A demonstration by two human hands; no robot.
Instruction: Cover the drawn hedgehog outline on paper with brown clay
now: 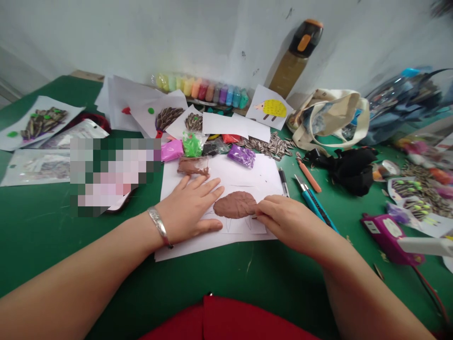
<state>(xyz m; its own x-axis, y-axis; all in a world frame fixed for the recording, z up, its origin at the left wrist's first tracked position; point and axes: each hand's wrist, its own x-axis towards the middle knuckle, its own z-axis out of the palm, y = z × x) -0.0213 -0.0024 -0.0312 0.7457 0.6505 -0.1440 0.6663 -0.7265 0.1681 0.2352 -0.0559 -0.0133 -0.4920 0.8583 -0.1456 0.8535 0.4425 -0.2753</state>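
My left hand (pixel 191 208) lies flat with its fingers spread on a white sheet of paper (pixel 247 175). A thin oval of brown modelling clay (pixel 233 205) covers part of a pencil drawing, with drawn legs showing below it. At the oval's right end, my right hand (pixel 279 215) is closed, its fingertips bent down against the clay edge. Whatever it may hold is hidden, apart from a small dark spot by the fingertips. Just beyond my left fingers sits an opened packet of brown clay (pixel 194 165).
Purple clay (pixel 241 156) and green clay (pixel 192 144) packets lie behind the paper near sunflower seeds (pixel 274 145). To the right are a pen (pixel 283 182), a blue cutter knife (pixel 316 203) and a magenta glue-gun-like device (pixel 391 238). A bottle (pixel 295 59) stands by the wall.
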